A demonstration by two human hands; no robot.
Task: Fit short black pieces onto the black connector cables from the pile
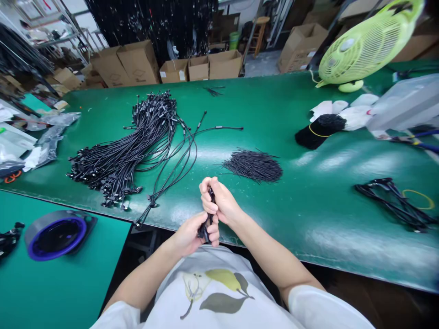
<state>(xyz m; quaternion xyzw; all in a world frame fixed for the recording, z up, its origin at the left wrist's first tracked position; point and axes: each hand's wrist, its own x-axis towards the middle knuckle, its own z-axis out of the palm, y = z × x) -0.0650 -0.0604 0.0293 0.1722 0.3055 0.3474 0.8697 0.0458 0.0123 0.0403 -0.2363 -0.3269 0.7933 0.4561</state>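
Close to my body, at the table's near edge, both hands are closed around a folded black cable. My left hand wraps its lower part, where dark ends stick out below the fingers. Just above, my right hand grips the upper part; the fingers hide most of it. A large pile of black cables with small connectors lies ahead to the left, a few cables trailing toward me. Beyond my right hand sits a heap of short thin black ties.
A green fan stands at the far right. Nearer are a black bundle with a yellow band and a coiled black cable. A tape roll lies on the left table. Cardboard boxes line the far side.
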